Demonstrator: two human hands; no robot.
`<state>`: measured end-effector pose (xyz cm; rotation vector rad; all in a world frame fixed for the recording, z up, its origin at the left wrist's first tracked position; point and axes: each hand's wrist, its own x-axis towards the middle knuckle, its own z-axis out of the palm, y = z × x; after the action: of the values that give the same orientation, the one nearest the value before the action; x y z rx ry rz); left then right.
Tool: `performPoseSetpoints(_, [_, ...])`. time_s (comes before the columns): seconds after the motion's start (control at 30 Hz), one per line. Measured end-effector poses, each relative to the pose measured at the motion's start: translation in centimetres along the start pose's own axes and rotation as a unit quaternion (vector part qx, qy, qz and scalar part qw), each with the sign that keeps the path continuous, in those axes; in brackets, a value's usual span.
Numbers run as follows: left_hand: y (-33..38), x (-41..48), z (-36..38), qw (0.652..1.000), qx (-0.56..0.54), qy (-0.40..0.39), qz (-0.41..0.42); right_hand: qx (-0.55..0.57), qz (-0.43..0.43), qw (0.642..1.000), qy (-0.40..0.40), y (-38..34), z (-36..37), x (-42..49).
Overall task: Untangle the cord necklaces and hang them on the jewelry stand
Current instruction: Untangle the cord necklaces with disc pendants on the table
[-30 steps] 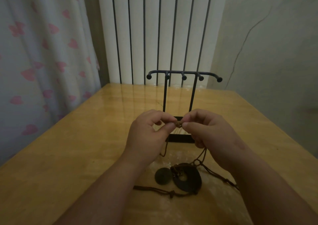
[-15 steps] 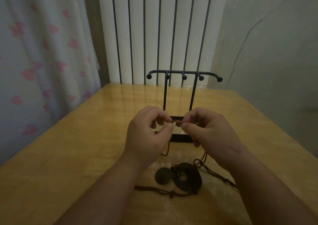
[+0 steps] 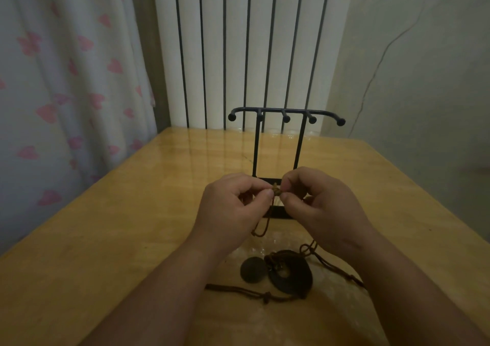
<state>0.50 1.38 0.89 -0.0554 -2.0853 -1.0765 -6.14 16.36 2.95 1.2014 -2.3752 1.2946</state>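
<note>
My left hand [image 3: 233,208] and my right hand [image 3: 320,205] meet above the table, each pinching a small brown knot [image 3: 276,190] of cord between thumb and forefinger. Brown cord [image 3: 265,226] hangs from the knot down to the table. Below my hands lie a dark round disc pendant [image 3: 254,269] and a dark ring pendant [image 3: 293,274], with more tangled cord [image 3: 249,292] trailing around them. The black metal jewelry stand [image 3: 286,112] rises just behind my hands, its hooks bare and its base partly hidden by my fingers.
The wooden table [image 3: 106,239] is glossy. A white ribbed radiator [image 3: 252,41] stands behind it, a heart-print curtain [image 3: 66,80] hangs at the left, and a cracked wall [image 3: 411,67] is at the right.
Both hands have stayed together on the knot, with only small shifts of the fingertips working it. The pendants on the table have not moved.
</note>
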Motion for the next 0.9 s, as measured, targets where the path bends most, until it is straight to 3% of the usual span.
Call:
performPoseSetpoints(0.23, [-0.4, 0.1, -0.1, 0.995, 0.084, -0.008, 0.054, -0.025, -0.015, 0.999, -0.015, 0.1, 0.0, -0.1])
performPoseSetpoints(0.5, [-0.8, 0.2, 0.1, 0.991, 0.12, -0.023, 0.053, -0.077, -0.016, 0.997, -0.013, -0.3, 0.4, -0.2])
performPoseSetpoints(0.63, [-0.5, 0.1, 0.1, 0.995, 0.099, -0.02, 0.008, -0.079, 0.004, 0.997, -0.022, -0.3, 0.5, -0.1])
performPoseSetpoints(0.77, [-0.3, 0.6, -1.0, 0.993, 0.007, 0.013, -0.116, -0.017, 0.021, 0.999, 0.027, -0.3, -0.5, -0.1])
performPoseSetpoints(0.9, [0.0, 0.7, -1.0, 0.991, -0.023, 0.015, -0.128, -0.009, 0.02, 0.999, 0.025, -0.4, -0.3, -0.2])
